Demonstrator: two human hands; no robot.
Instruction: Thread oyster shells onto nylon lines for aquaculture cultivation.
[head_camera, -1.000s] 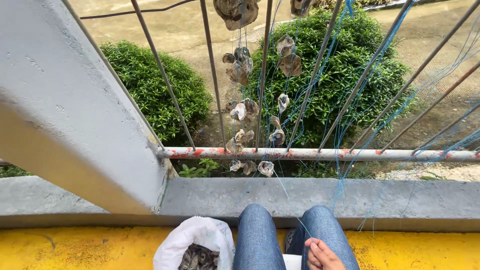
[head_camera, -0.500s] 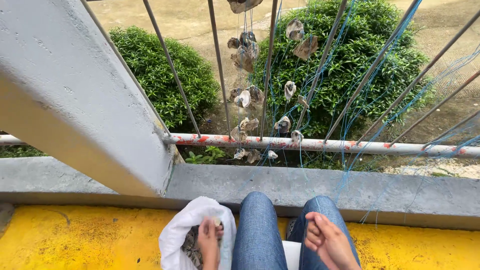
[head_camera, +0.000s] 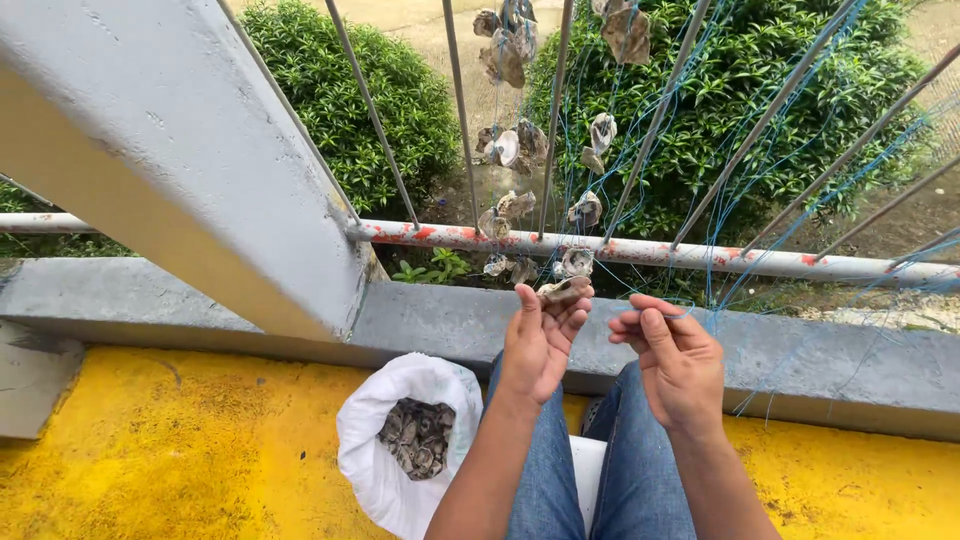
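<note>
Now my left hand (head_camera: 540, 340) pinches an oyster shell (head_camera: 565, 291) just below the railing bar (head_camera: 640, 252), long axis level; my right hand (head_camera: 675, 355), just beside it, nips the blue string (head_camera: 712, 318).

Beneath you lies a yellow floor (head_camera: 180, 460); on it sits an open white sack (head_camera: 385, 460) holding what look like grey shells (head_camera: 418, 438), beside your knees.
</note>
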